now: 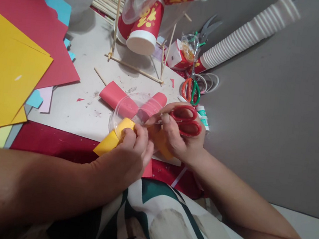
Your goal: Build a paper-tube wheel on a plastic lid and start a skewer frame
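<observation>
My right hand (184, 142) is closed around red-handled scissors (190, 128), its thumb and forefinger meeting near the middle of a round clear plastic lid (115, 114). Curled at the lid's near edge, my left hand (135, 147) pinches a bent yellow paper piece (108, 142). Two curved red paper pieces (118, 99) reach out on the lid's far side. A thin wooden stick (100, 76) sticks out beyond the left one. Another yellow piece is partly hidden under my right hand. The scissor blades are mostly hidden by my fingers.
Coloured paper sheets (9, 76) are piled on the left. Behind stands a wooden stick frame (135, 69) with red paper cups (149, 20). On the right lie orange-and-green-handled scissors (191, 90), a glue stick (203, 117) and a long stack of cups (250, 33) against a grey surface.
</observation>
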Demonstrator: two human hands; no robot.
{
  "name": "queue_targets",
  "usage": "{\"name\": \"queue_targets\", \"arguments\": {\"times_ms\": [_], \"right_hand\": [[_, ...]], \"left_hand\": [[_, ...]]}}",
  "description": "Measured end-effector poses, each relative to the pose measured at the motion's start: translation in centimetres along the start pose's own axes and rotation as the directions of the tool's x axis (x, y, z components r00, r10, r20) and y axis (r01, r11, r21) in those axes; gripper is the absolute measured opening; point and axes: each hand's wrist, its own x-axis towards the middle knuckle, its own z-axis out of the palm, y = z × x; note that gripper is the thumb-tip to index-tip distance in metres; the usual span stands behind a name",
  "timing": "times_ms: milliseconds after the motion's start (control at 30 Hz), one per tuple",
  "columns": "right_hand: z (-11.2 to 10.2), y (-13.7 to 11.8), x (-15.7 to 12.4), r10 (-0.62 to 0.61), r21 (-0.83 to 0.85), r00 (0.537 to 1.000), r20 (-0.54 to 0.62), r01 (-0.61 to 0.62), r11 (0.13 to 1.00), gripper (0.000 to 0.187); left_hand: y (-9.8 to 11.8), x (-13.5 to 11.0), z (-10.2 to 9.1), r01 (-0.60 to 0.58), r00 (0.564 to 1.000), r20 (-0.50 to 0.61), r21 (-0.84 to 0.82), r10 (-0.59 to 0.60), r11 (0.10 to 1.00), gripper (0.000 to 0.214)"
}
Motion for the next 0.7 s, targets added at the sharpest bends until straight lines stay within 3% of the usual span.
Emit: {"name": "queue_targets", "arguments": {"times_ms": [100,167,267,333,400,500,567,700], "right_hand": [[-1.4,-0.4,1.6,-0.072,-0.082,0.971,0.226,0.092,0.992,0.005],[-2.1,-0.8,2.9,-0.087,-0.087,0.925,0.371,0.128,0.988,0.004],[-2.1,-1.3,3.9,-0.054,-0.08,0.882,0.468,0.103,0.991,0.005],[-1.5,-1.2,3.7,0.015,-0.059,0.922,0.386,0.008,0.998,0.01],[-0.7,-0.9,3.0,0.114,0.006,0.969,0.217,-0.118,0.993,0.018],[0.3,-0.4,1.7,0.257,0.11,0.966,0.018,-0.257,0.96,0.025],[0.6,-0.2,1.1,0.289,0.136,0.957,-0.036,-0.282,0.95,0.026],[0.6,-0.5,0.8,0.231,0.114,0.969,-0.087,-0.221,0.969,0.022]], "left_hand": [[0.0,-0.1,0.0,-0.004,1.0,0.002,0.004,0.004,1.0,0.047],[0.0,-0.1,-0.1,-0.011,1.0,0.017,-0.005,0.011,1.0,0.047],[0.0,-0.2,0.0,-0.016,1.0,0.015,-0.018,0.017,1.0,0.047],[0.1,-0.3,0.1,-0.006,1.0,-0.001,-0.019,0.006,1.0,0.048],[0.3,-0.3,0.3,0.008,1.0,-0.014,-0.009,-0.009,1.0,0.048],[0.4,-0.1,0.4,0.024,1.0,-0.01,-0.005,-0.024,1.0,0.048],[0.2,-0.1,0.2,0.026,1.0,-0.012,-0.02,-0.026,0.999,0.047],[-1.6,0.1,-0.9,-0.003,0.999,-0.042,-0.124,-0.002,0.992,0.044]]}}
